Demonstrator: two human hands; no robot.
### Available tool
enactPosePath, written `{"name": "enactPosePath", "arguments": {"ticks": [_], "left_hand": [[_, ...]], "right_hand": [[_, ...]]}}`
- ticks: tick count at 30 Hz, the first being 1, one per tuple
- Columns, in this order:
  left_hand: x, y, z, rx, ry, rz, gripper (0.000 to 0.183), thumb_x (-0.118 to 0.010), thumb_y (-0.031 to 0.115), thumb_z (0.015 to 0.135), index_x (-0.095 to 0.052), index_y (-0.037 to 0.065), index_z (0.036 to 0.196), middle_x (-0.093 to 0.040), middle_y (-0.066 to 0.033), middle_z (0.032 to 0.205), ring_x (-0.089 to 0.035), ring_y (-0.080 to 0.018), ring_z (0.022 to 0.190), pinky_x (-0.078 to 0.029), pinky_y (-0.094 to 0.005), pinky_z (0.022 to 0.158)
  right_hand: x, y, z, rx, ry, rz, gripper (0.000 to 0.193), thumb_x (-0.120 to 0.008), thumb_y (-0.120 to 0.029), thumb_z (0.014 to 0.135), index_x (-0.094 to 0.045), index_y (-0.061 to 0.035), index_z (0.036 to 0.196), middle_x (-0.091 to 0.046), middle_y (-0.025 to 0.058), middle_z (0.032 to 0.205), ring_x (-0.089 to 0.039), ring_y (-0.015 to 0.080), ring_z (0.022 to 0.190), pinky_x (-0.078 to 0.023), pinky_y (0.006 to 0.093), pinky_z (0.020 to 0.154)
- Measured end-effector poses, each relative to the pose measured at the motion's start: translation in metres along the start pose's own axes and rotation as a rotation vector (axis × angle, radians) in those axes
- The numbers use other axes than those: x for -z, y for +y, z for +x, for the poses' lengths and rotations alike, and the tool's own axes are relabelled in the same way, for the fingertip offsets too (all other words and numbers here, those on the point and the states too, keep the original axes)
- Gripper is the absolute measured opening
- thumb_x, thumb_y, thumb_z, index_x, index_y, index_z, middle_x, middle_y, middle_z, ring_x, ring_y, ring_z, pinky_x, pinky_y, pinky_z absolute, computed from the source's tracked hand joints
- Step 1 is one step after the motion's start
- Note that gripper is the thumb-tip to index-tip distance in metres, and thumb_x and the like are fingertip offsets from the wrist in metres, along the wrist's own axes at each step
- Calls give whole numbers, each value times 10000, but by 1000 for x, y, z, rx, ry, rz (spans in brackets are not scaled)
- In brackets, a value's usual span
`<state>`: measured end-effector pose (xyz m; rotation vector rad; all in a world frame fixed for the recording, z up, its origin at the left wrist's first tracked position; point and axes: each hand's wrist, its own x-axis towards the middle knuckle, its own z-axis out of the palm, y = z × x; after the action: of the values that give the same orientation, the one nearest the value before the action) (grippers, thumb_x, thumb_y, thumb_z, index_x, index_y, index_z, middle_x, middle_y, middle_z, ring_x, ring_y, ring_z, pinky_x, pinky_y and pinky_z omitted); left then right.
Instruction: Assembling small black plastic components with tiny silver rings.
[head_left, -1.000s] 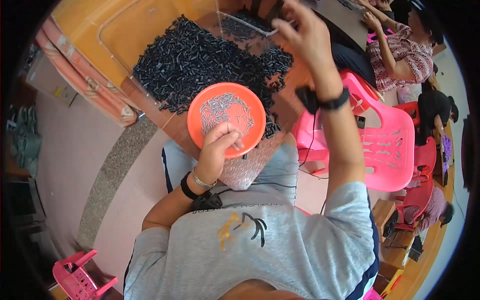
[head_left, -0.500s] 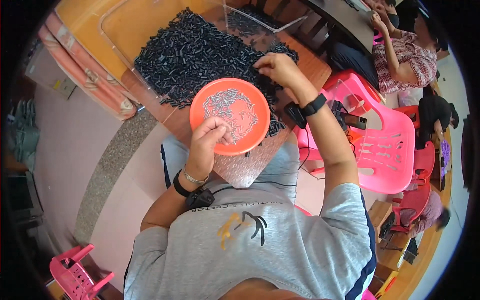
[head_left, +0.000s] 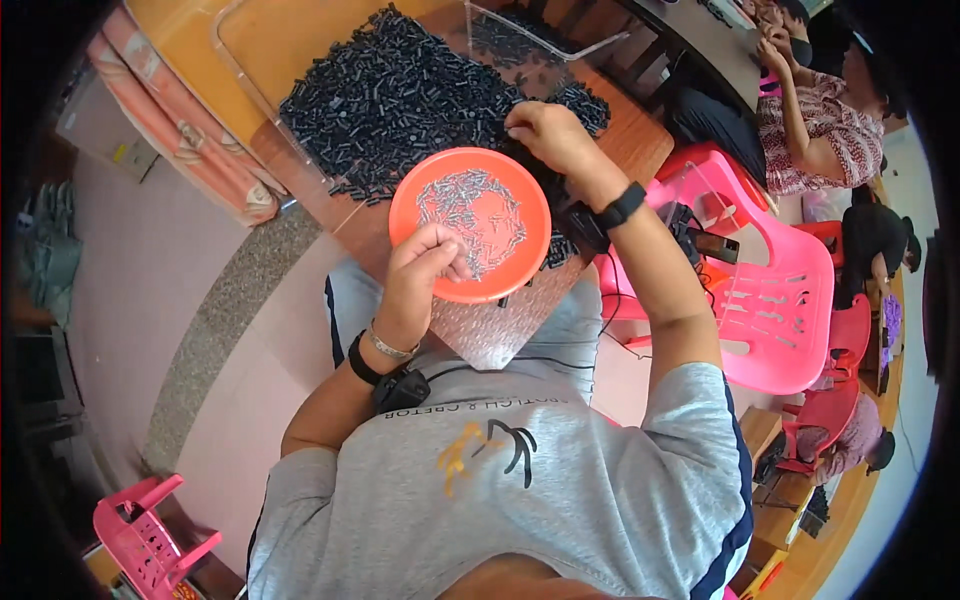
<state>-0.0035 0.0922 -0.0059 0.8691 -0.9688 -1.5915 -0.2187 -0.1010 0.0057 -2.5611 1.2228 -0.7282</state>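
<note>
A shallow orange-red bowl (head_left: 405,205) stands at the near side of the table, with many small silvery metal pins (head_left: 455,195) scattered inside. My left hand (head_left: 430,258) is over the bowl's near-left part, its fingers curled and pressed together; whatever they hold is too small to make out. Behind the bowl spreads a big heap of short black cylindrical parts (head_left: 400,95). At the heap's right side is my right hand (head_left: 548,132), thumb and forefinger pinched together low over the black parts. I cannot make out what lies between those fingertips.
The brown table (head_left: 490,338) points its near corner at my lap. A clear plastic bin (head_left: 235,70) lies around the heap. To my right stands a pink plastic chair (head_left: 770,300) with cables and small devices. Other people sit at tables farther right; a patterned curtain (head_left: 185,130) hangs left.
The whole view has shifted slightly, so the table and bowl appear a little higher and farther right. Both hands keep nearly the same places and closed poses.
</note>
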Motion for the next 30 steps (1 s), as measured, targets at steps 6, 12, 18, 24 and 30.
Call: {"name": "enactPosePath", "arguments": {"ticks": [6, 12, 18, 24, 30], "left_hand": [[-8, 6, 4, -4, -18, 23, 160, -452, 156, 913, -551, 30, 912, -568, -37, 785, -564, -117, 730, -428, -240, 682], [-21, 14, 14, -51, -125, 62, 204, -453, 197, 923, -544, 22, 971, -568, -39, 816, -556, -104, 748, -436, -229, 685], [-30, 12, 17, -19, -119, 48, 224, -438, 223, 936, -534, 26, 978, -571, -44, 838, -556, -109, 766, -443, -237, 684], [-27, 6, 17, 13, -125, 161, 208, -438, 219, 938, -534, 37, 968, -575, -44, 834, -563, -114, 738, -444, -238, 660], [-23, 0, 13, -17, -136, 209, 182, -449, 202, 932, -532, 41, 957, -578, -44, 832, -566, -117, 733, -443, -240, 661]], "right_hand": [[27, -37, -32, -267, -57, 710, 124, -657, -28, 828, -631, -1, 945, -634, -16, 853, -586, 61, 794, -480, 219, 729], [38, -91, -73, -242, 7, 1032, 189, -682, 18, 783, -640, -6, 966, -632, -4, 853, -575, 56, 771, -490, 209, 718], [41, -117, -89, -138, 15, 875, 205, -662, 35, 774, -637, 1, 975, -648, 15, 868, -595, 70, 788, -502, 225, 724], [48, -126, -94, -18, -14, 622, 250, -647, 55, 740, -643, -21, 978, -661, 58, 857, -642, 123, 785, -521, 260, 714], [42, -127, -98, -5, 18, 568, 255, -679, 28, 719, -649, -34, 965, -658, 68, 858, -648, 149, 772, -525, 275, 699]]}}
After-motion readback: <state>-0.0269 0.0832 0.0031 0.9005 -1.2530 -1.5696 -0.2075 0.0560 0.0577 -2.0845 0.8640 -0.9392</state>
